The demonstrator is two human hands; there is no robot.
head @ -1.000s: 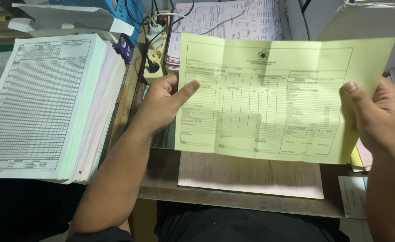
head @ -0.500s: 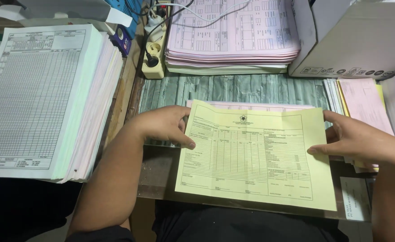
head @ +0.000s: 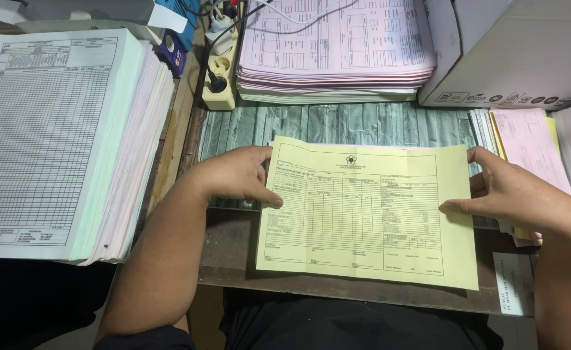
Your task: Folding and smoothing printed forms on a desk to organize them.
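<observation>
Pale yellow printed paper form (head: pixel 370 214) lies flat on table (head: pixel 337 123). Left hand (head: pixel 233 175) pinches its left edge; right hand (head: pixel 512 194) pinches right edge.

The yellow form (head: pixel 363 214) hides the pink sheet beneath it.

- The left hand (head: pixel 233 176) is lying palm-down, fingers curled, thumb pointing inward, forearm slanting up from the near tabletop edge.
- The right hand (head: pixel 515 194) is mirroring it, thumb pinching inward.
</observation>
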